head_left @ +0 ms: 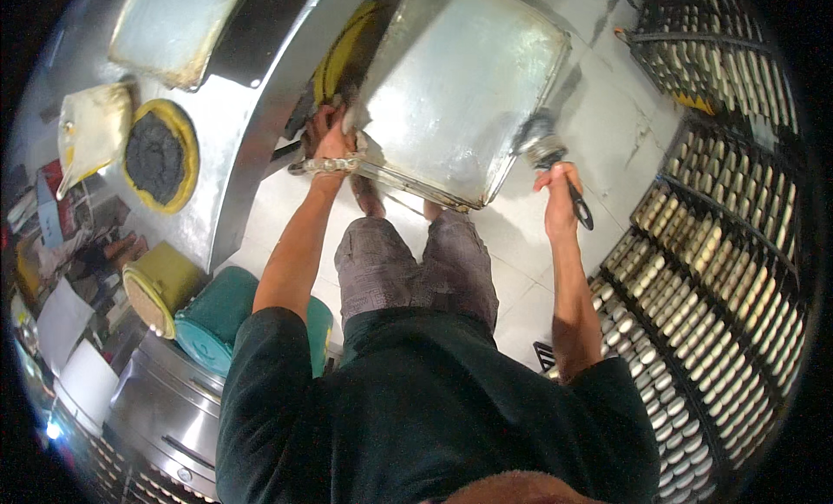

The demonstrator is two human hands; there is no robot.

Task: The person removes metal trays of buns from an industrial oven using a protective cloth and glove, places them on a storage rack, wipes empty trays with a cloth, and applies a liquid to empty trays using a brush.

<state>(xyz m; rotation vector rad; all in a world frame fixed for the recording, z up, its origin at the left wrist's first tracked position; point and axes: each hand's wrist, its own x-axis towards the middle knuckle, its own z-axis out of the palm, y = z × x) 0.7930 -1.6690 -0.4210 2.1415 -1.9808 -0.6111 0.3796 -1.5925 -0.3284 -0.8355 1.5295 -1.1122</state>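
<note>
A metal baking tray (460, 79) with a greasy, shiny surface lies in front of me, tilted, with more tray edges showing under its near side. My left hand (331, 141) is closed on its left edge, thumb toward the top; some of the fingers are hidden. A chain-like bracelet circles that wrist. In my right hand (562, 187) is a brush (541, 143) with a black handle, the fingers wrapped round it. Its blurred bristle head is at the tray's right edge; I cannot tell whether it touches.
At left, a steel table (227, 113) bears a yellow basin (189, 161) of dark grey stuff, a cloudy jug (91, 126) and another tray (169, 26). Yellow (173, 265) and teal (230, 313) buckets stand below. Racks of black trays (694, 287) with rows of pale rounded pieces line the right.
</note>
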